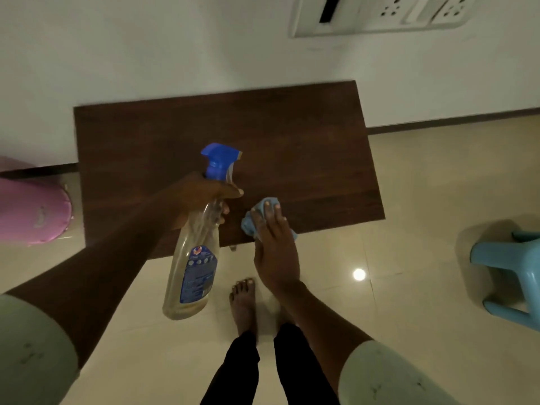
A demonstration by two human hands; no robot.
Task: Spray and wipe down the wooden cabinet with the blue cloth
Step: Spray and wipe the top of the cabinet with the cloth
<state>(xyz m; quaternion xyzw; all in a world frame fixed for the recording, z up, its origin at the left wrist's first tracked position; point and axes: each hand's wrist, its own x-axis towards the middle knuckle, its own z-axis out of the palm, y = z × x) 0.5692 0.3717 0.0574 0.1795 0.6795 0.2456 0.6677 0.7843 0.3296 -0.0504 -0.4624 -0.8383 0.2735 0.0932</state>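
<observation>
Cabinet: the dark brown wooden cabinet top, flat, rectangular and faintly grained, stands against the far white wall.
Left hand: your left hand is wrapped around the neck of the clear plastic spray bottle with the blue trigger head, held above the cabinet's near edge.
Right hand: your right hand lies flat, fingers together, pressing the crumpled soft blue cloth on the near edge.
Floor: glossy beige tiles; pink plastic tub left, light blue plastic stool right.

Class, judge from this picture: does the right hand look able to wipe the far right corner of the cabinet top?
Probably yes: the right hand presses the blue cloth on the near edge, and nothing lies on the cabinet top between.
</observation>
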